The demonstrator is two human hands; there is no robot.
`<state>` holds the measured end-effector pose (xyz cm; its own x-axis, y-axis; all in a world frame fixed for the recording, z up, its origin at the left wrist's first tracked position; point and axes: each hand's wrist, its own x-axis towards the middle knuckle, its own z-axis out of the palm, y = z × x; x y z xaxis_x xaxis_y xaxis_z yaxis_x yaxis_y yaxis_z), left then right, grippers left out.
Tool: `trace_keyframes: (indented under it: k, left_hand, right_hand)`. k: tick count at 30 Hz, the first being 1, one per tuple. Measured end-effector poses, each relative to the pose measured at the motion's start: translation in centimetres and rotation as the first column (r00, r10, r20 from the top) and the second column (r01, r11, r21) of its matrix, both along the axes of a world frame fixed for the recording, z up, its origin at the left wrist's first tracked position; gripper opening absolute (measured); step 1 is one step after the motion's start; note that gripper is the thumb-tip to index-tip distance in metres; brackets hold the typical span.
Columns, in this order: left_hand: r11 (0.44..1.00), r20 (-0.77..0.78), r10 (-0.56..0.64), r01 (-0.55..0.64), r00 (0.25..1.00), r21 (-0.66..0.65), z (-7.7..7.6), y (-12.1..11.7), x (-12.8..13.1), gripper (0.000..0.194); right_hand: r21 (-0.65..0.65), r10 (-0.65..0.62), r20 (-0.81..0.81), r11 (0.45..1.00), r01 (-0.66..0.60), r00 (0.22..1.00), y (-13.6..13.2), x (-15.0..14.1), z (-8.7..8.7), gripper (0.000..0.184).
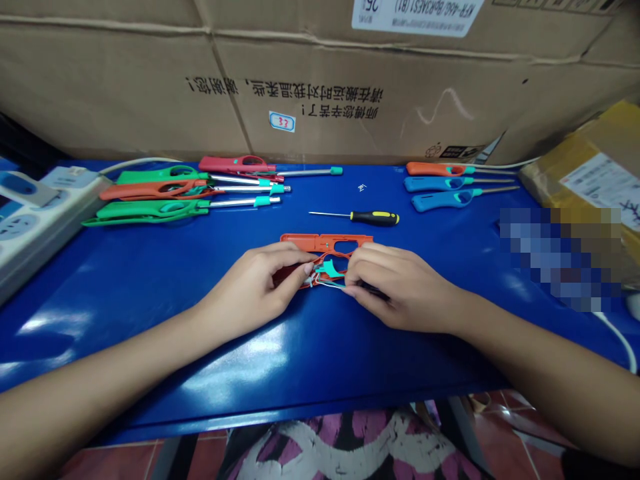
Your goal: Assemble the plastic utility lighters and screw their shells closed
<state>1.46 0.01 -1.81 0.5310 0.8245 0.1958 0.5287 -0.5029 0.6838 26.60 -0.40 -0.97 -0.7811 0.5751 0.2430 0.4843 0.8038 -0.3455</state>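
Observation:
Both hands work on an opened orange lighter casing at the middle of the blue table. My left hand [265, 280] pinches the left end of the lower orange casing half [303, 283], thumb and fingers closed. A teal trigger [330, 269] and thin wires lie exposed in this half. Over its right end my right hand [395, 283] is closed, its fingertips at the thin wires [327, 284]; a dark part shows partly beneath the palm. Just beyond the hands lies the other orange casing half [320, 242], its right end close to my right fingers.
A black-and-yellow screwdriver [375, 218] lies beyond the casing. Several long-nosed lighters [155, 210] are at the back left, and three more [440, 199] at the back right. A power strip [30, 227] stands left, a cardboard box [150, 87] behind, a taped package [590, 173] right.

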Motion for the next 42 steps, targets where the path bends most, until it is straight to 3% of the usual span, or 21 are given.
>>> trace_keyframes:
  k: [4, 7, 12, 15, 20, 26, 36, 42]
  left_hand:
    - [1.0, -0.001, -0.013, 0.013, 1.0, 0.006, 0.1, 0.0, 0.0, 0.024]
    - [0.999, 0.0, -0.036, 0.036, 0.999, 0.007, 0.2, -0.2, 0.2, 0.025]
    - [0.995, 0.039, -0.097, 0.096, 0.995, 0.028, 0.2, -0.5, 0.4, 0.025]
    - [0.992, 0.053, -0.116, 0.113, 0.992, 0.062, 0.0, -0.6, 0.4, 0.025]
    - [0.986, 0.06, -0.143, 0.137, 0.988, 0.094, -0.2, -0.4, 0.2, 0.026]
    - [0.983, 0.105, -0.163, 0.152, 0.981, 0.1, -0.1, -0.3, 0.2, 0.025]
    - [0.929, 0.078, -0.199, 0.163, 0.977, 0.331, 0.4, -0.7, 0.0, 0.028]
    - [0.914, 0.047, -0.171, 0.141, 0.984, 0.381, 0.4, -0.8, -0.2, 0.026]
  right_hand:
    - [0.075, 0.005, 0.101, 0.997, -0.013, 0.995, 0.4, 0.6, 0.0, 0.023]
    - [0.096, -0.035, 0.079, 0.995, 0.027, 0.996, 0.3, 0.6, 0.3, 0.023]
    - [-0.038, -0.221, -0.114, 0.975, 0.218, 0.968, 0.0, 0.0, 0.3, 0.021]
    - [-0.124, -0.263, -0.137, 0.961, 0.246, 0.955, 0.1, -0.1, 0.0, 0.032]
    - [-0.1, -0.252, -0.069, 0.964, 0.245, 0.965, -0.1, 0.0, -0.1, 0.028]
    - [-0.03, -0.216, -0.196, 0.976, 0.214, 0.957, -0.4, 0.2, 0.2, 0.029]
    - [0.155, -0.087, -0.094, 0.983, 0.101, 0.992, -0.4, 1.1, 0.9, 0.051]
    - [0.196, -0.074, -0.089, 0.976, 0.09, 0.993, -0.5, 1.5, 1.0, 0.042]
